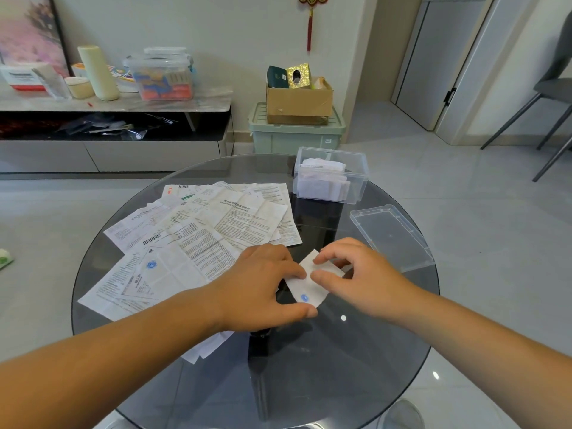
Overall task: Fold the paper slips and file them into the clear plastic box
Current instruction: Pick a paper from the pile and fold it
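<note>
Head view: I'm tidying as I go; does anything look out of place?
No spill or damage shows. The unfolded sheets lie in a crooked fan, one corner close to the left rim of the glass table; the lid sits near the right rim. The left hand and right hand pinch the folded slip.

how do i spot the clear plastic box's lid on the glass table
Start at the round dark glass table. At its far right stands the open clear plastic box of folded white slips; beside it, nearer, lies the flat clear plastic lid. Unlike the box, it is shallow and empty.
</note>
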Demonstrator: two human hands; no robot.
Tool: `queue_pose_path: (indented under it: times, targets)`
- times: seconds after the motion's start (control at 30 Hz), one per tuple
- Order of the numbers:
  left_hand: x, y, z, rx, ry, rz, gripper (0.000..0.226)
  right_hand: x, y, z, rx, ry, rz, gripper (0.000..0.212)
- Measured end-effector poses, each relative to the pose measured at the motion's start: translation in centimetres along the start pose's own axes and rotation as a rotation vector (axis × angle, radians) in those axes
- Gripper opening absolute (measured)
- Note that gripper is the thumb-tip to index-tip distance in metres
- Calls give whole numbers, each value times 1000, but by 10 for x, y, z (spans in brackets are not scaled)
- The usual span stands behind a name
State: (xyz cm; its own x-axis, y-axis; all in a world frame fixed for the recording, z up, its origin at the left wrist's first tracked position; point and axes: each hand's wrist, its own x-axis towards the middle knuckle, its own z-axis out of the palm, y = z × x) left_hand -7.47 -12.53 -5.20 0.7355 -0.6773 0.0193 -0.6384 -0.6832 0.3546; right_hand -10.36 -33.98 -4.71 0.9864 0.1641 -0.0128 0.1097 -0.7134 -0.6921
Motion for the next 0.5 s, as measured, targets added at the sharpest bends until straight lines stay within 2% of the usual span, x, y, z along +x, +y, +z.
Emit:
queue_pose_path:
  times: [0.2,0.4,0.5]
  targets:
    - [-3,-11,-5,-9,-63,92,42,-6,3,1,-351,-120,-168,40]
    - [-3,-14,2,124,68,187,37,-13,-3,1,-416,-181,-211,80]
    - [-2,-11,2,135,106,211,28,-21,0,2,-389,-140,-239,71]
